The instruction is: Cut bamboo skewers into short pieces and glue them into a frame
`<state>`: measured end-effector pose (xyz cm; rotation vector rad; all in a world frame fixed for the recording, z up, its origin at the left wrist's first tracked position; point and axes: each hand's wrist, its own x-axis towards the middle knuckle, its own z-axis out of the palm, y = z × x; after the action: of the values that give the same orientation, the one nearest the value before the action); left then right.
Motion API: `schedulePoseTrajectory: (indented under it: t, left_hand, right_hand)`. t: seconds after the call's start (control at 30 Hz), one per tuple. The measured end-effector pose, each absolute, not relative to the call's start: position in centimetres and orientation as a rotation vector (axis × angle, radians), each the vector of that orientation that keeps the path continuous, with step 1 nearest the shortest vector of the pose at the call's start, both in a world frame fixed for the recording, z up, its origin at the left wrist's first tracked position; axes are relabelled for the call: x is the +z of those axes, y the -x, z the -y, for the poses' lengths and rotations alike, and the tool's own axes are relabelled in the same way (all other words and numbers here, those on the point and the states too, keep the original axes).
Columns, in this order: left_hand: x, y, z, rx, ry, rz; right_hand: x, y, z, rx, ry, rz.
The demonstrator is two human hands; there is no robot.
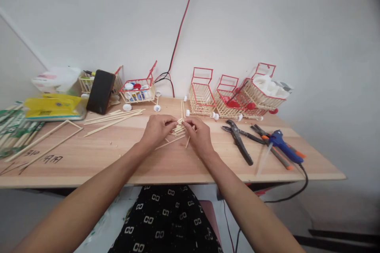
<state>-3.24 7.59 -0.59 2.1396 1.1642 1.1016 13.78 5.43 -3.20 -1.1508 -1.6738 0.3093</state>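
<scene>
Both hands, left hand (157,127) and right hand (198,131), pinch short sticks (179,129) at the counter (89,158) middle, left of the pliers (239,140), seemingly aligning pieces; next move likely needs steady fingertip placement.

The worktop (89,158) is light brown wood. The little carts (234,97) along its back edge are pale tan with red rims. Near the right edge lies a blue glue gun (283,146) with a black cord, beside black pliers (239,140). Near the back left corner stand a black phone (101,91) and a yellow box (53,106). The sticks (178,129) are pale tan.
</scene>
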Motion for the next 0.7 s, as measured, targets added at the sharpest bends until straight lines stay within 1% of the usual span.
schedulePoseTrajectory:
  t: [0.7]
  left_hand:
    - [-0.48,3.35,-7.60,1.058,-2.179,-1.128]
  right_hand:
    - [-3.32,-13.85,-5.44,0.285,1.141,1.702]
